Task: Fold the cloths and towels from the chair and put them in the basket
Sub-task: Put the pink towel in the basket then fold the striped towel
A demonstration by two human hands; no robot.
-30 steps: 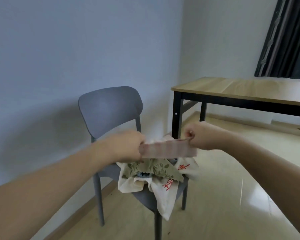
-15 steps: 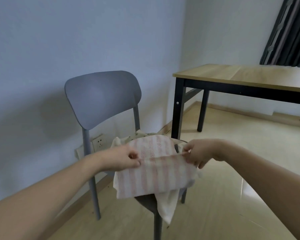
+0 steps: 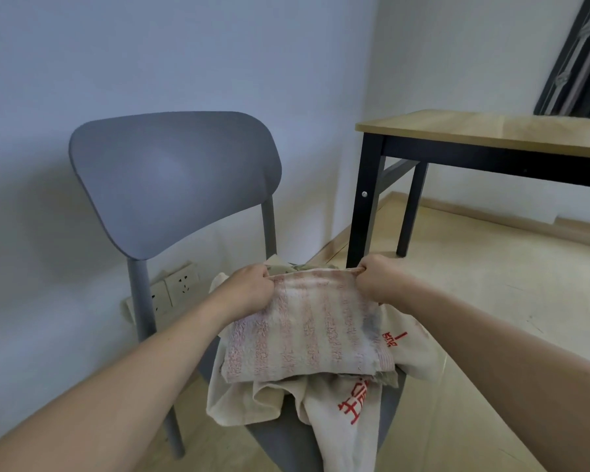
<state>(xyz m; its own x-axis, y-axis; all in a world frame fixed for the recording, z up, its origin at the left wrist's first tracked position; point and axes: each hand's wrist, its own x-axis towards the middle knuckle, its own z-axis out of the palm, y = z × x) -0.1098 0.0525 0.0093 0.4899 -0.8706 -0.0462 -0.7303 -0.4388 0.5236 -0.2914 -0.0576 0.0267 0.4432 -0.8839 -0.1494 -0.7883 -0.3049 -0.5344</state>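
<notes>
Chair seat (image 3: 286,441) mostly under cloths (image 3: 334,407), red print (image 3: 355,403) unreadable, bench (image 3: 491,131) and curtain (image 3: 579,56) cut off at right.

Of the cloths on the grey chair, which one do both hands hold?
The pink-striped terry towel: left hand and right hand grip its far corners. The cream cloth with red characters lies untouched beneath.
</notes>
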